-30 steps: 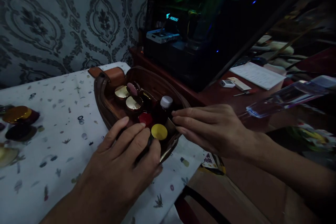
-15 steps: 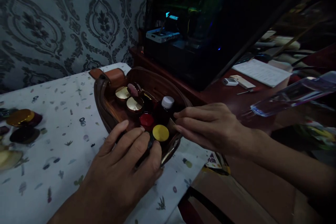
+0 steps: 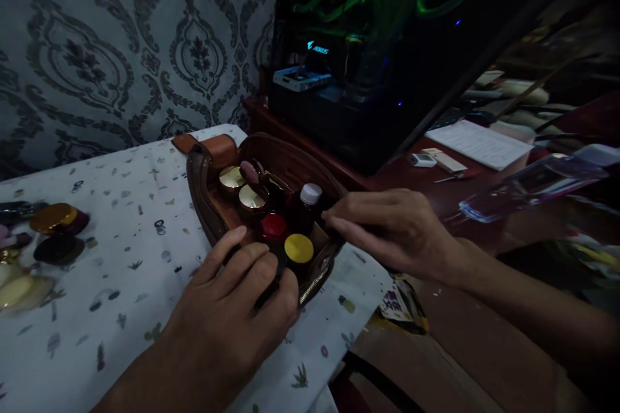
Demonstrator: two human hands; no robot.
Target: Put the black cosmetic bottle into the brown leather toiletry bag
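While my left hand (image 3: 237,310) curled tighter over the near rim of the brown pouch (image 3: 212,210), my right hand (image 3: 392,232) closed in and pinched its far rim, so it sat steadied between both hands on the bench (image 3: 121,271).

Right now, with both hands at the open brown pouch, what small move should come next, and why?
Probably nudge the yellow-capped jar deeper with the left hand while the right hand steadies the pouch: the jar sits against the zipper, and the pouch is packed.
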